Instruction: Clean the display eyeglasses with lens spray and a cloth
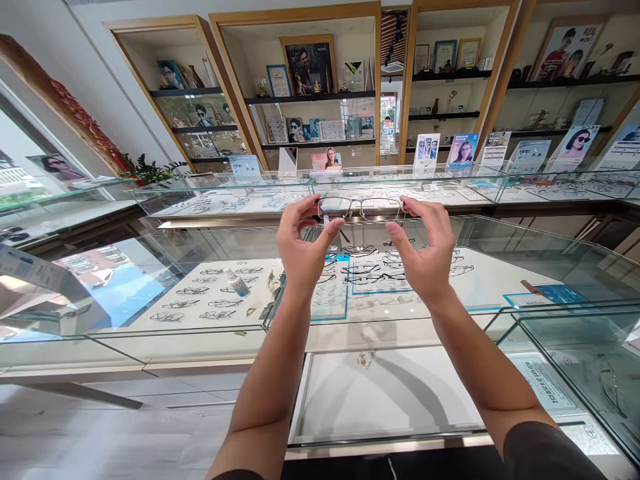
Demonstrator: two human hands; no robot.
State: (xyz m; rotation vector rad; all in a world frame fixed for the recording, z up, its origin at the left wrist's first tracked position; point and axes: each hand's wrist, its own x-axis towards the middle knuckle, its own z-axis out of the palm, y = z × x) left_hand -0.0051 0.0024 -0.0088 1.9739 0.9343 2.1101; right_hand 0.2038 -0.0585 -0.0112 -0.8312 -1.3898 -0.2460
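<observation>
A pair of thin-rimmed eyeglasses (381, 209) is held up in the air over the glass display counter (200, 331). My left hand (305, 243) pinches its left end, fingertips at the upper corner of the frame. At the other end, my right hand (425, 240) grips the right corner between curled fingers, with the thumb apart below the lens. The lenses face me, and a small white tag seems to hang by the left lens. Below the hands, rows of eyeglass frames (363, 272) lie inside the counter.
A small white bottle (237, 283) and a crumpled cloth (265, 297) rest on the counter to the left. A blue leaflet (555, 295) lies on the right. Behind run more glass cases with upright advertising cards (427, 153). A white tray (340, 400) sits below me.
</observation>
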